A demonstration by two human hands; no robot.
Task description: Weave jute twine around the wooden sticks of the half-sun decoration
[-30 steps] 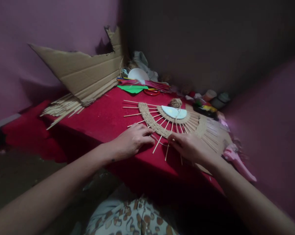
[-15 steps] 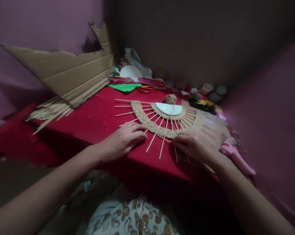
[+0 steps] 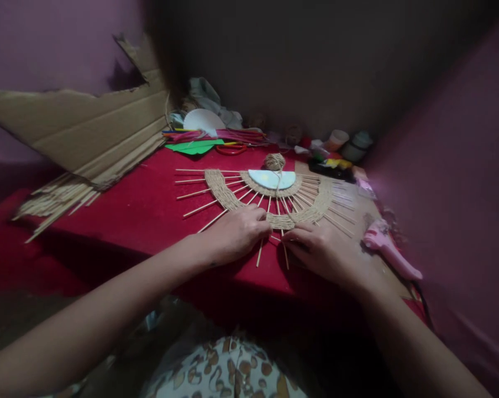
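Just past both sets of fingertips is the half-round woven fan (image 3: 282, 222), lying with its curved side facing the grip and its straight side away. So its long axis runs left to right across the front of the hands, and the thin sticks (image 3: 193, 194) fan out like sun rays.

Left hand (image 3: 241, 229) is the nearer one, honestly right over the weave, covering part of the twine band (image 3: 220, 190). Fingers are bent, but I can't tell if they're pinching anything. Right hand (image 3: 327, 246) sits at the outer edge, thumb and finger looking narrowed down on a thin twine strand (image 3: 276, 238) that bridges the little gap between the hands, near a stick pointing back toward the person.

Texture-wise: the band is coarse, ropey, tightly packed rows; the sticks are pale, smooth, skinny, probably bamboo or wood. Up beyond the grip there's a smooth pale-blue half-disc (image 3: 269, 178) at the hub, then a fuzzy round twine ball (image 3: 274, 161) behind it. Underneath is red cloth (image 3: 129, 204), with flat brown cardboard (image 3: 369, 215) to the right of the grip, and a glossy pink glue gun (image 3: 392, 251) on that side too.
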